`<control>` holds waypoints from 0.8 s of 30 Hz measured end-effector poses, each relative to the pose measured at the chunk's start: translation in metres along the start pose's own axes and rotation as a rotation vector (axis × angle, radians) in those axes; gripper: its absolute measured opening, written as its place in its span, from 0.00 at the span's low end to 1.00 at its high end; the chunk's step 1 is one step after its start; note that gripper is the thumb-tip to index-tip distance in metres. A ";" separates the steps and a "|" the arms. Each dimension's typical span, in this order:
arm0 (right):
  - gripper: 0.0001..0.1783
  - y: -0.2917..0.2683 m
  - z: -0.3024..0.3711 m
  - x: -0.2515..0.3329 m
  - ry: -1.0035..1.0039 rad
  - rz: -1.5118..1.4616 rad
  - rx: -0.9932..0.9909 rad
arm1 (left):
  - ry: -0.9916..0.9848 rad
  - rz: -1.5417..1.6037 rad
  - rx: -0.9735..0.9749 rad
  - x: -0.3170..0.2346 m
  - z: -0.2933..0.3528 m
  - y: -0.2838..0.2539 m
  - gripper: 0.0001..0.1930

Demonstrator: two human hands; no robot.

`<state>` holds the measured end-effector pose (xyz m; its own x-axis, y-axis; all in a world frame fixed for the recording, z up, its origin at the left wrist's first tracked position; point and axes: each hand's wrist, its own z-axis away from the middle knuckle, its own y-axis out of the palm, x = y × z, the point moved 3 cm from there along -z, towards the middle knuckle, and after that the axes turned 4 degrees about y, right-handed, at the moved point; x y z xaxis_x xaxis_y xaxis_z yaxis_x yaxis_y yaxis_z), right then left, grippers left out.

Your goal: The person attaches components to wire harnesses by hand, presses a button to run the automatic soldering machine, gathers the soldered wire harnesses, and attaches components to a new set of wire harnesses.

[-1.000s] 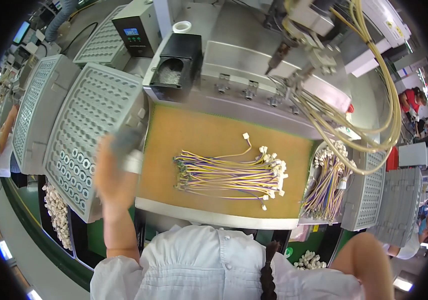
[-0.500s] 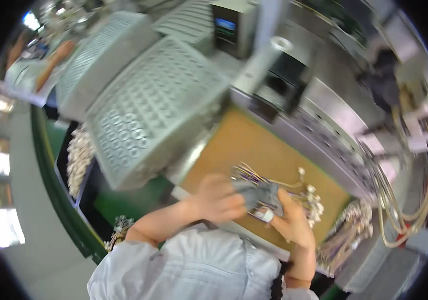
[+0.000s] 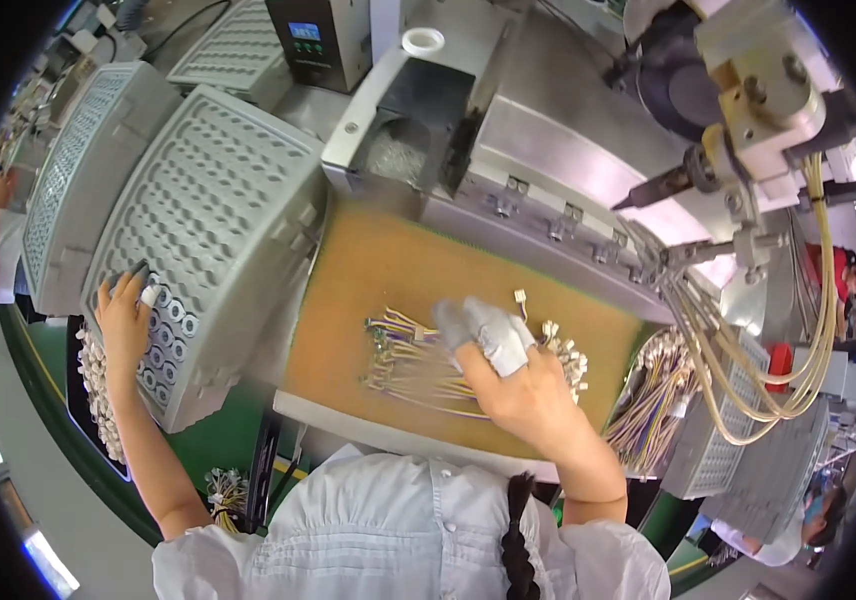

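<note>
My left hand (image 3: 124, 318) reaches over the near left edge of a grey moulded tray (image 3: 266, 285). Its fingers, with dark and white covers on the tips, are apart and touch down beside several ring-shaped parts (image 3: 160, 352) in the tray's pockets. I see nothing held in them. On the tan mat (image 3: 358, 270), my right hand (image 3: 526, 375) lies spread over a bundle of thin wire harnesses (image 3: 413, 385). Grey and white covers wrap its fingers. White connectors (image 3: 570, 362) stick out to its right; the wires under the fingers are partly hidden and blurred.
Beyond the mat stands a metal machine (image 3: 558, 145) with a pointed nozzle (image 3: 653, 190) and hanging tan cables (image 3: 748, 400). A black control box (image 3: 320, 45) is at the back. More harnesses (image 3: 653, 405) lie at right; white parts (image 3: 98, 390) fill a bin at left.
My left hand has gone from beside my right hand over the mat to the tray at left. My right hand now lies palm-down on the wires. The whole view has turned.
</note>
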<state>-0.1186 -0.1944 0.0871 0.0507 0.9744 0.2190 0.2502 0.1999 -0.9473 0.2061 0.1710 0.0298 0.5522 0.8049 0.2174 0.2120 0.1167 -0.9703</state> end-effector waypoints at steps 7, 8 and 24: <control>0.13 -0.018 0.000 -0.019 0.291 -0.793 -0.126 | -0.037 0.596 -0.198 -0.083 0.004 -0.082 0.24; 0.09 -0.015 0.000 -0.018 0.320 -0.827 -0.110 | 0.138 0.822 -0.142 -0.112 0.012 -0.094 0.23; 0.21 -0.001 0.023 -0.012 0.396 -1.045 0.013 | 0.446 1.969 0.340 -0.306 0.038 -0.095 0.20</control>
<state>-0.1421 -0.2033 0.0796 0.1261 0.2263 0.9658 0.3398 0.9049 -0.2564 -0.0139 -0.0644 0.0514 -0.0711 -0.2080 -0.9756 -0.8906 -0.4272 0.1560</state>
